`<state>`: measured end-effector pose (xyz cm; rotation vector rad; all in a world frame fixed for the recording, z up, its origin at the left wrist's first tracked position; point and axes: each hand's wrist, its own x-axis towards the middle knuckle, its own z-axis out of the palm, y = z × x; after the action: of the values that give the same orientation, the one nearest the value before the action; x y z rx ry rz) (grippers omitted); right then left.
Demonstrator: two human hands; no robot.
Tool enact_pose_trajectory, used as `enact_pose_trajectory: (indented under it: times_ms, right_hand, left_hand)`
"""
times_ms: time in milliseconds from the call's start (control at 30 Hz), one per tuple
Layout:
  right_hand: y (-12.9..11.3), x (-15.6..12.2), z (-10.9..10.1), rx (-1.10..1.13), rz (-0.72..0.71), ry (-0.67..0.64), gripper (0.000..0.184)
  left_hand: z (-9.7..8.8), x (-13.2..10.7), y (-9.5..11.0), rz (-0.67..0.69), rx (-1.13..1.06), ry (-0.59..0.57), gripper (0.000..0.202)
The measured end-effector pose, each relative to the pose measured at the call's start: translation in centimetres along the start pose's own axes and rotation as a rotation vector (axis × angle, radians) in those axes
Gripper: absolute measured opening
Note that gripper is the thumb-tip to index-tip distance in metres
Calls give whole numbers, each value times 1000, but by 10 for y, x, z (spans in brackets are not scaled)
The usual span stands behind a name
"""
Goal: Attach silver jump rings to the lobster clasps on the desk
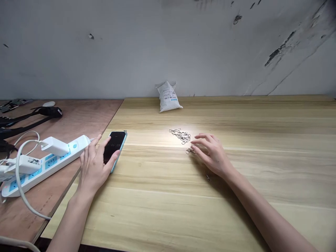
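Note:
My left hand (93, 166) lies over a phone (115, 141) with a light blue case, its fingers spread. The thumb crosses the phone's right edge, and dim digits show on the dark screen. At the middle of the table my right hand (210, 152) hovers low, palm down, fingers bent and apart. Just by its thumb tip is a small metal clasp with a ring (189, 151), partly hidden; whether they touch I cannot tell. Another metal clasp (208, 176) lies below the right wrist. Beyond the fingertips sits a loose pile of metal clasps (181, 135).
A white plastic packet (168, 97) with a printed label stands near the wall. To the left, a power strip (49, 164) with white plugs and cables rests on a reddish-brown board (86, 115). Black straps (49, 112) lie behind it.

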<state>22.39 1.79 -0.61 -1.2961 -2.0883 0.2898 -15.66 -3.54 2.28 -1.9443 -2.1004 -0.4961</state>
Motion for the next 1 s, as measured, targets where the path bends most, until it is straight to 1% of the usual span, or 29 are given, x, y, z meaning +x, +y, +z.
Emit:
enact_pose_trajectory:
  times_ms: [33, 67, 100, 133, 167, 233, 267, 300, 367, 433, 467, 533, 600, 667, 733, 800, 867, 933, 1000]
  right_hand:
    - [1, 1, -8, 14, 12, 1, 20]
    - [1, 2, -17, 31, 24, -25, 21]
    - [0, 2, -26, 42, 40, -68, 22]
    - [-2, 0, -36, 47, 45, -138, 24]
    - [-5, -3, -45, 49, 40, -222, 24]
    - [-10, -15, -58, 37, 29, -377, 25]
    - [-13, -23, -61, 20, 10, -417, 24]
    - [-15, -31, -63, -13, -14, -428, 24]
    - [-17, -49, -60, -106, -38, -401, 24]
    - [-19, -63, -52, -229, -75, -344, 23]
    - [-20, -67, -48, -286, -93, -309, 22]
    - [-22, -73, -40, -363, -151, -242, 22]
    - [-26, -74, -36, -416, -194, -204, 25]
    - [-28, -73, -34, -459, -221, -192, 27]
    - [-29, -70, -35, -489, -245, -195, 26]
    - [-28, -67, -35, -508, -272, -210, 25]
    - [-27, -64, -35, -541, -291, -226, 25]
    - [-25, -61, -35, -597, -301, -225, 25]
    - [-25, -59, -34, -654, -302, -229, 24]
  left_hand:
    - [-1, -1, 8, 25, -32, 33, 54]
    - [-2, -1, 17, 75, -58, 46, 54]
    - [-2, -2, 29, 152, -86, 46, 52]
    - [-1, -2, 43, 240, -122, 43, 49]
    - [1, -2, 58, 333, -156, 22, 43]
    - [8, -2, 93, 508, -218, -57, 32]
    - [13, -2, 112, 569, -252, -83, 27]
    - [18, -3, 130, 624, -283, -89, 24]
    - [31, -3, 163, 697, -304, -79, 23]
    - [43, -1, 188, 774, -290, -26, 19]
    - [49, 0, 197, 793, -278, 5, 19]
    - [57, 4, 206, 802, -233, 38, 18]
    - [60, 9, 206, 793, -209, 53, 18]
    - [59, 13, 199, 774, -205, 43, 18]
    - [55, 15, 189, 750, -205, 7, 17]
    - [51, 15, 179, 725, -206, -30, 17]
    - [49, 15, 173, 699, -205, -48, 17]
    - [49, 17, 175, 687, -194, -38, 17]
    - [52, 22, 185, 718, -171, 2, 14]
